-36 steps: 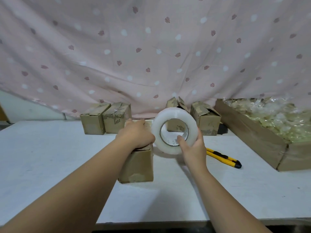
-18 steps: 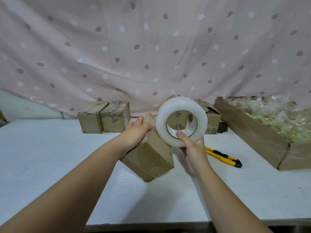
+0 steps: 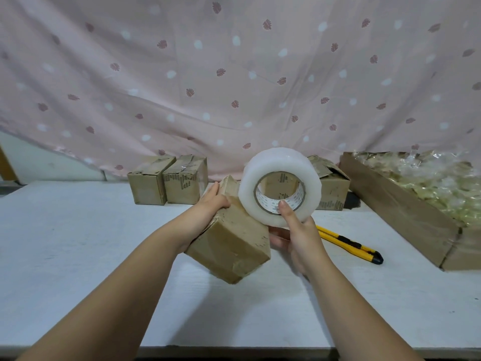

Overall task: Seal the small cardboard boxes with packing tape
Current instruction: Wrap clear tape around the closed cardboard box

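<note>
Cardboard box (image 3: 229, 246), tilted with one corner down toward the white bench (image 3: 78, 243), is in my left hand (image 3: 208, 207), fingers (image 3: 221, 204) grasping its upper edge. My right hand (image 3: 299, 235) grips the packing tape roll (image 3: 279, 168), thumb in the core, with the roll touching the box. A yellow utility knife (image 3: 348, 243) lies just right of my hands, and more small boxes (image 3: 166, 181) stand behind.

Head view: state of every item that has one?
Held box, tilted, gripped by left hand.
Tape roll, gripped by right hand, thumb in core.
Utility knife, lying on table.
Leftmost back box, closed.
Second back box, closed, taped.
Right back box, flaps open.
Large carton, open, filled.
</note>
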{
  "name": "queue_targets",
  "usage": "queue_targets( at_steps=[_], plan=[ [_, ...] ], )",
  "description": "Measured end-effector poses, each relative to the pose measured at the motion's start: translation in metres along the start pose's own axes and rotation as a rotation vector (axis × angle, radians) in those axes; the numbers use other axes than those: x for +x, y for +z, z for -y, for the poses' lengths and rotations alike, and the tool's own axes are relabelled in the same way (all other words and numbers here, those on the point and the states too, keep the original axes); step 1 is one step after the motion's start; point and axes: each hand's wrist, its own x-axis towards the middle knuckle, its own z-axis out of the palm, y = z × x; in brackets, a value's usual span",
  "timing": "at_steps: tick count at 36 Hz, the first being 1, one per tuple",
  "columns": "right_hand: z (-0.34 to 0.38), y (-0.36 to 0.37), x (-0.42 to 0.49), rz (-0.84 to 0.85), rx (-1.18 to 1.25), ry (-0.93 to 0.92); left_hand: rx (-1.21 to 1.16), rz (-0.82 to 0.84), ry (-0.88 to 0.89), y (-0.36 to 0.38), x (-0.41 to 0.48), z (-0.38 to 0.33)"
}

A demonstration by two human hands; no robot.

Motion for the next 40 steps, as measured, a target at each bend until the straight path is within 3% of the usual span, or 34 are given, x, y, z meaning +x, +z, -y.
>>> queue_targets(
  at_steps=[7, 11, 20, 26, 31, 33, 36, 38, 40],
  plan=[
    [0.004, 0.002, -0.001, 0.020, 0.022, 0.016, 0.012, -0.021, 0.029, 0.004, 0.014, 0.006],
    [0.005, 0.002, 0.000, -0.009, 0.098, 0.081, -0.167, 0.063, 0.013, -0.009, -0.077, -0.035],
    [0.002, 0.002, 0.005, 0.023, 0.132, 0.099, -0.359, 0.145, 0.095, -0.019, -0.109, -0.033],
    [-0.001, -0.001, 0.007, 0.052, 0.190, 0.112, -0.316, 0.214, 0.271, -0.021, -0.139, -0.040],
    [-0.005, 0.004, 0.004, 0.023, 0.199, 0.061, -0.449, 0.158, 0.149, -0.020, -0.139, -0.036],
    [-0.005, 0.007, 0.002, -0.018, 0.178, 0.034, -0.401, 0.163, 0.268, -0.023, -0.136, -0.020],
    [-0.004, 0.016, 0.000, -0.094, 0.165, 0.004, -0.580, 0.193, 0.297, -0.024, -0.141, -0.002],
    [-0.002, 0.022, 0.000, -0.153, 0.147, -0.026, -0.571, 0.206, 0.243, -0.026, -0.147, -0.009],
    [0.000, 0.028, 0.001, -0.201, 0.025, -0.073, -0.612, 0.218, 0.046, -0.025, -0.145, -0.018]
  ],
)
